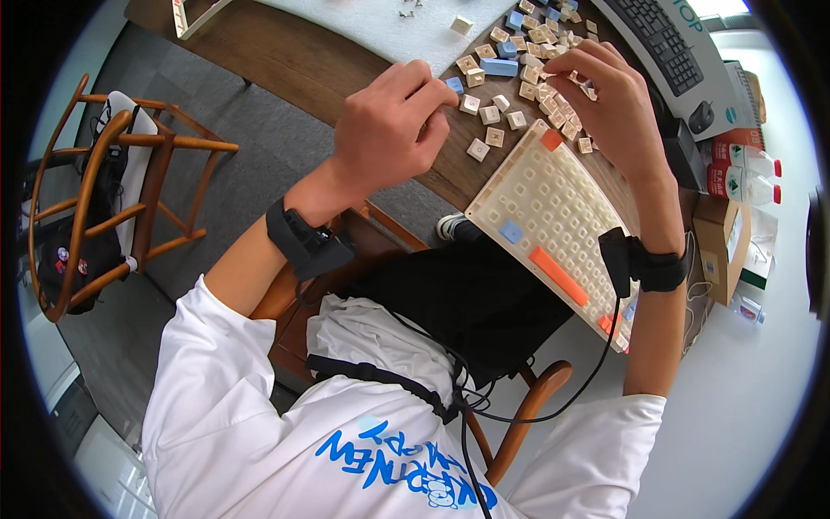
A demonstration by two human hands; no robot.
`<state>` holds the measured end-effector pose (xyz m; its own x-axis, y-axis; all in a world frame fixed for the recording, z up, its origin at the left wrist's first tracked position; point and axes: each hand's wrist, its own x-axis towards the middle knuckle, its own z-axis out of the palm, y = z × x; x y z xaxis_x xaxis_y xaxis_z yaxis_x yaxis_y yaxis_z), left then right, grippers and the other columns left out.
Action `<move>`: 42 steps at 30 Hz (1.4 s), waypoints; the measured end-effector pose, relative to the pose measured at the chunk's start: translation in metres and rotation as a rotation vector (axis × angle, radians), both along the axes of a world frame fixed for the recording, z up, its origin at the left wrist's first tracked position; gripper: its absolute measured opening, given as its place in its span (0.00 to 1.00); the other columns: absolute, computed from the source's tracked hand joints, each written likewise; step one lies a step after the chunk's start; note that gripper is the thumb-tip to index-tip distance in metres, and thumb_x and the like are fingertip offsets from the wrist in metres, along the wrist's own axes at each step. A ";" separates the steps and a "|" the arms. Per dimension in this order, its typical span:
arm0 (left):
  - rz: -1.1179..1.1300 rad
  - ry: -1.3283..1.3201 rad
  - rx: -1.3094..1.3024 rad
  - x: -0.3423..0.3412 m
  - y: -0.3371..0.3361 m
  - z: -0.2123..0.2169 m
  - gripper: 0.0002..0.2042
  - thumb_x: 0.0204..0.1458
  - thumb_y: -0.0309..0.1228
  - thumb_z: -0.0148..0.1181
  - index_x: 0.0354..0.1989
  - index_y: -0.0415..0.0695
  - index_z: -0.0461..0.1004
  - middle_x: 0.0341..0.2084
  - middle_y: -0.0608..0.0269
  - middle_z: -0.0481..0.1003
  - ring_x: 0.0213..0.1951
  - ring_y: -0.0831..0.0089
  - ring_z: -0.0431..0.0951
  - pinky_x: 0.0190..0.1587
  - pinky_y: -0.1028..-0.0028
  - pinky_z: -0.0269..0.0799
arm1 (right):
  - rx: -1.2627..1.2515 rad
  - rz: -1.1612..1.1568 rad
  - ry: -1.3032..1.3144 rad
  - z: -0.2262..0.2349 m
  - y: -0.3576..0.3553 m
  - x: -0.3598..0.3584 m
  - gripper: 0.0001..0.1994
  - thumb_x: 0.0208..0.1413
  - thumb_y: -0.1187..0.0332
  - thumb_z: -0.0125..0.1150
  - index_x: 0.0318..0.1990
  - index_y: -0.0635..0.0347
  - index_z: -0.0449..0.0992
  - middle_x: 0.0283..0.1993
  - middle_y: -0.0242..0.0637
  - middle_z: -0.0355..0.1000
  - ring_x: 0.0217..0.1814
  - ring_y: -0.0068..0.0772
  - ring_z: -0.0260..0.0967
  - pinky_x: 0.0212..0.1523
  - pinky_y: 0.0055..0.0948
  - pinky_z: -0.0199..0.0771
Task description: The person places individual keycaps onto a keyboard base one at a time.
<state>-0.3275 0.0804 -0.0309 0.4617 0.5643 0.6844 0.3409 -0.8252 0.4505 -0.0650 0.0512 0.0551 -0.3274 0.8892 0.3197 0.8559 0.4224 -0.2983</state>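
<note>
- The person's left hand (389, 130) hung in the air above the front edge of the brown table (303, 52), fingers curled inward; I couldn't tell whether it pinched anything.
- The right hand (609, 108) hovered over the loose keys (529, 75), thumb and forefinger close together; anything between them was too small to make out.
- Nearer the person's lap, the pale keyboard (562, 208) lay slanted at the table's edge.
- The work looked partway through: an orange bar (558, 277) and a blue key (510, 231) sat on the board, while dozens of keys lay loose. Whether the remaining squares were bare, I couldn't tell.
- Farther out were a white mat (380, 35) and plastic bottles (761, 190).
</note>
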 end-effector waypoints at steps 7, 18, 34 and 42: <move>-0.007 -0.005 -0.009 -0.001 0.001 -0.001 0.04 0.48 0.21 0.61 0.32 0.44 0.78 0.26 0.65 0.71 0.29 0.67 0.77 0.30 0.68 0.75 | -0.114 -0.006 0.043 0.010 -0.004 0.001 0.05 0.56 0.74 0.68 0.39 0.63 0.83 0.37 0.39 0.77 0.36 0.42 0.77 0.39 0.37 0.77; -0.046 -0.036 -0.007 0.001 0.000 0.002 0.05 0.49 0.17 0.60 0.33 0.40 0.77 0.26 0.60 0.70 0.26 0.64 0.74 0.29 0.68 0.71 | -0.346 -0.170 -0.076 0.000 -0.018 -0.002 0.10 0.55 0.68 0.71 0.37 0.65 0.78 0.36 0.42 0.77 0.39 0.43 0.77 0.41 0.39 0.76; -0.040 -0.031 -0.005 0.004 -0.002 0.005 0.05 0.49 0.16 0.60 0.32 0.40 0.78 0.25 0.60 0.70 0.25 0.66 0.73 0.28 0.69 0.71 | -0.129 -0.012 -0.138 -0.014 -0.014 0.012 0.07 0.56 0.71 0.69 0.38 0.65 0.82 0.37 0.40 0.73 0.45 0.45 0.73 0.46 0.39 0.75; -0.011 0.011 -0.001 0.000 0.000 -0.001 0.04 0.50 0.21 0.61 0.31 0.44 0.78 0.26 0.65 0.72 0.29 0.67 0.76 0.30 0.68 0.74 | -0.094 0.004 -0.161 -0.015 -0.020 0.013 0.04 0.57 0.73 0.67 0.37 0.65 0.84 0.36 0.39 0.72 0.43 0.42 0.72 0.46 0.39 0.74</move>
<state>-0.3277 0.0807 -0.0315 0.4753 0.5600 0.6786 0.3372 -0.8283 0.4474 -0.0520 0.0310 0.0398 -0.3716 0.9110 0.1787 0.8939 0.4031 -0.1960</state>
